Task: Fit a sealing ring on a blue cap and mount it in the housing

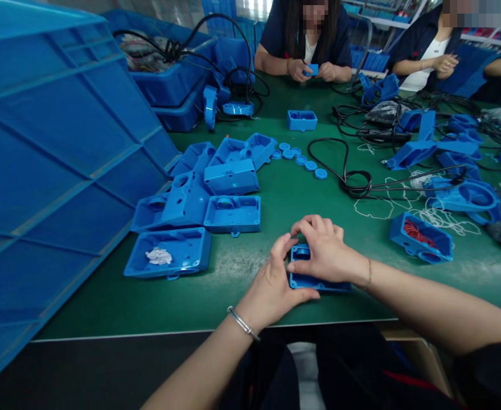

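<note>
On the green table right before me lies a small blue plastic box [319, 283], open side up, with a round opening in its far left part. My left hand [274, 287] grips its left end, thumb stretched along the near side and fingers curled at the far corner. Over the box bends my right hand [325, 247]. Its thumb reaches across the opening and its fingers curl at the far rim, closed on the box. Whether a small piece sits between the right fingertips is hidden.
Several blue housings [233, 213] are grouped left, one holding crumpled white material [159, 256]. A large blue crate [62, 159] walls the left side. Small blue caps [310, 165], black cable [357, 185] and a box with red rings [419, 234] lie beyond. Co-workers [306, 45] sit opposite.
</note>
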The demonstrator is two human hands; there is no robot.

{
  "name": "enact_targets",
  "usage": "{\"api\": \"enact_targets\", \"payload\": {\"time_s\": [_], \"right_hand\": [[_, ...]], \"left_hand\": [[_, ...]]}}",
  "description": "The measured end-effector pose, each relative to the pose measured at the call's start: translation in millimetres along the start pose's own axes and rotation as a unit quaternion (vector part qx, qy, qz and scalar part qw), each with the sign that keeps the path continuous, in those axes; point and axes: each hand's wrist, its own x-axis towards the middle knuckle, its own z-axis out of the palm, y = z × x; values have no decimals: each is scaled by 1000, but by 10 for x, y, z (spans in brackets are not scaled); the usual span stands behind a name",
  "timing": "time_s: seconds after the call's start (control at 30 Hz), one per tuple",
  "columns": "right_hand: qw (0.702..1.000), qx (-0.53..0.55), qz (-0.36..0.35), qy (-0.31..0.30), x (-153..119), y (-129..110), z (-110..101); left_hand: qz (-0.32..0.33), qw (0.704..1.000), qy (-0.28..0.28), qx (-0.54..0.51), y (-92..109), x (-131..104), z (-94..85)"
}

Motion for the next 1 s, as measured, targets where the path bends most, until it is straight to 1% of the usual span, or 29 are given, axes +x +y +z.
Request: {"api": "enact_targets", "payload": {"time_s": [0.07,0.13,0.27,0.37,0.5,0.6,0.67,0.73,0.83,0.93,1.0], "right_hand": [[1000,-7,-21,9,-82,-33,25],[999,-14,-27,11,-141,-43,31],[998,-36,-36,25,-238,17,10],[996,-45,-27,66,-336,132,6],[992,-38,8,117,-500,341,27],[989,-21,29,143,-615,498,39],[988,-5,38,150,-667,590,37],[989,24,46,140,-687,675,23],[989,106,55,82,-648,797,-19],[980,196,27,7,-540,903,-67],[970,241,6,-14,-448,955,-85]], "left_hand": [[13,1000,-4,3,-8,27,-16],[16,1000,-5,16,-5,46,-27],[-16,999,-11,50,25,60,-47],[-29,998,-18,62,36,69,-67],[-34,997,-20,66,24,95,-88],[-38,996,-22,73,16,113,-96],[-41,996,-24,74,13,121,-96],[-43,996,-23,73,8,123,-94],[-52,996,-23,68,-7,120,-92],[-55,996,-27,60,-30,119,-93],[-52,996,-31,58,-47,123,-95]]}}
